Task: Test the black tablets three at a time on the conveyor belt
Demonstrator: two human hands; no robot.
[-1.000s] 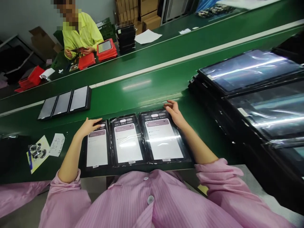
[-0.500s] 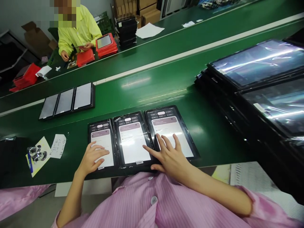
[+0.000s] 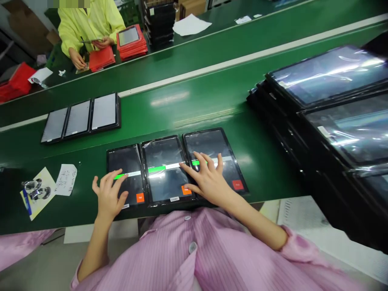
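Three tablets lie side by side in front of me, their dark screens showing green and white bars and an orange or red button. Over the left tablet (image 3: 124, 155) is my left hand (image 3: 109, 194), fingers spread, a fingertip by the green part of its bar. My right hand (image 3: 210, 182) spreads its fingers across the right tablet (image 3: 209, 141), and one finger reaches the bar of the middle tablet (image 3: 163, 184). The right hand covers part of the right tablet's screen. Whether each fingertip touches the glass, I cannot tell.
Three more tablets (image 3: 78, 117) with pale screens lie at the back left. Large stacked tablets (image 3: 330, 76) rise on the right. A handwritten paper note (image 3: 66, 180) lies at left. Across the green bench, a person in a yellow jacket (image 3: 91, 24) works by red cases (image 3: 103, 58).
The three near screens have switched from light menu pages to dark pages with green bars and coloured buttons. Both hands have shifted up the screens, the left one with its fingers more spread.
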